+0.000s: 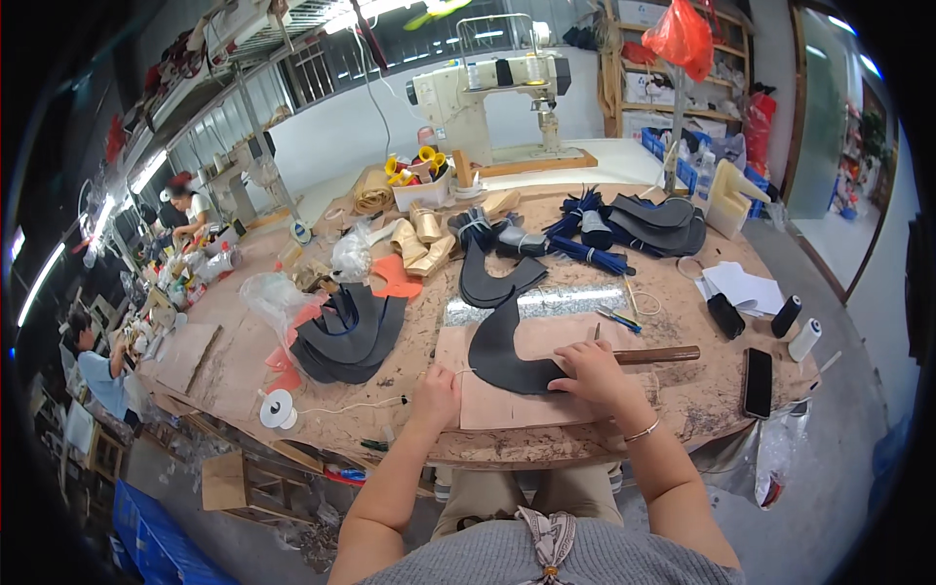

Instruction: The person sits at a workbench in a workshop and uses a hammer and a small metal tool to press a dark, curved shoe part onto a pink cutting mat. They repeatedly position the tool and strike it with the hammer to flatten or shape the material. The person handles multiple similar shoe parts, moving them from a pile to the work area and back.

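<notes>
A dark grey curved sheet piece [499, 359] lies on a pale board [487, 408] in front of me. At its left edge my left hand [436, 396] is closed, with a thin pale cord [467, 370] showing between its fingers and the piece. What else those fingers hold is hidden. My right hand [591, 372] rests on the right end of the piece, fingers and thumb spread and pressing down. Just beyond that hand lies a wooden-handled hammer [663, 355]. A white spool [278, 409] sits left of my left hand, a pale cord trailing from it.
Stacked dark curved pieces [349, 336] lie left, others [658, 226] far right. Beyond the board is a shiny metal plate [536, 304]. A phone [758, 383], thread cones [804, 338] and papers [746, 290] lie right. A sewing machine [492, 97] stands behind; people work far left.
</notes>
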Demonstrator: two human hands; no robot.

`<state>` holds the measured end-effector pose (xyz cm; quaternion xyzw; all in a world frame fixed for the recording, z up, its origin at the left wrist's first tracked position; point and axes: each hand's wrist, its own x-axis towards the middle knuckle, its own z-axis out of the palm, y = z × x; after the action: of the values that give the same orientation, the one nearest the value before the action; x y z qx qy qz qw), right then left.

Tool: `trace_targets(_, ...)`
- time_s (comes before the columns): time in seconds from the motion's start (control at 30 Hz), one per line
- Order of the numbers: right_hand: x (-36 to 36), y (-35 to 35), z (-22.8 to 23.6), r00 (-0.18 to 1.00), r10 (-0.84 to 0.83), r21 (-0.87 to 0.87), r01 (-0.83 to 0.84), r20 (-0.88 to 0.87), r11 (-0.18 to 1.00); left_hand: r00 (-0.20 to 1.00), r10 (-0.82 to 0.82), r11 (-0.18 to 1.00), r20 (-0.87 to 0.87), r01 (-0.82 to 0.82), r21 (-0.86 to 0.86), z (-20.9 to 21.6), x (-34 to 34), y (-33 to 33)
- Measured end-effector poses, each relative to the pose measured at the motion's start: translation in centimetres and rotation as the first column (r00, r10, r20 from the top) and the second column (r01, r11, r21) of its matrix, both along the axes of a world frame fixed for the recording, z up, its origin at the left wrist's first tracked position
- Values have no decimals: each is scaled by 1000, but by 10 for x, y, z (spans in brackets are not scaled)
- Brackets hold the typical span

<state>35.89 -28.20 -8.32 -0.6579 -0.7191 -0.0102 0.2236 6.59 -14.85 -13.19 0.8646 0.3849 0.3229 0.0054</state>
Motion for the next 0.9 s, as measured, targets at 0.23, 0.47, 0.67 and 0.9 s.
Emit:
trace_targets(0.23, -54, -11, -33, 917, -139, 241, 49, 374, 969, 979, 30, 992, -202, -54, -117, 21, 17, 12)
trace_targets(0.47, -76, -24, -46, 987, -83, 243, 48, 136, 969, 987, -77, 992, 138, 90, -93, 36, 27, -3)
trace_targets(0.67, -64, 1, -54, 924, 125, 147, -76, -361, 986, 949, -295, 949, 113, 305, -81, 0, 71, -26)
trace_targets(0.9, -45, 12, -16, 994, -45, -3, 45, -100, 999, 885, -426, 897, 189, 441, -43, -8, 59, -23)
